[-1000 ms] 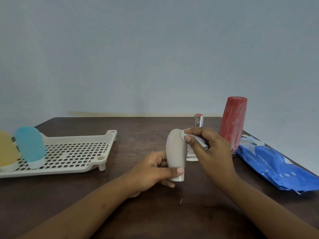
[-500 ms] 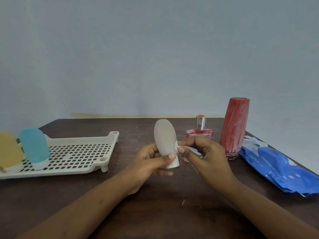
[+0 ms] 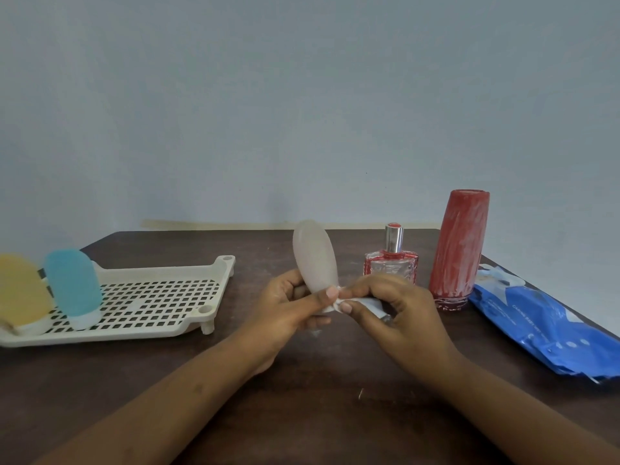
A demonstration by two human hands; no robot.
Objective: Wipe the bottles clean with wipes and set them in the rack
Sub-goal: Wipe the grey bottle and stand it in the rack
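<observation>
Head view looks down at both my hands over the dark table (image 3: 302,414). With my left hand (image 3: 285,310) I grip the pale bottle (image 3: 313,256) near its lower end, cap end down, rounded end tilted up and a little to the left. With my right hand (image 3: 396,310) I pinch a folded white wipe (image 3: 365,302) between thumb and fingers and press it against the bottle's cap end. To my left sits the cream rack (image 3: 151,297), where a blue bottle (image 3: 72,286) and a yellow bottle (image 3: 20,293) stand cap down. Beyond my right hand, a small red perfume bottle (image 3: 392,260) stands beside a tall red bottle (image 3: 459,250), smeared white. At the far right lies the blue wipes pack (image 3: 550,327).
</observation>
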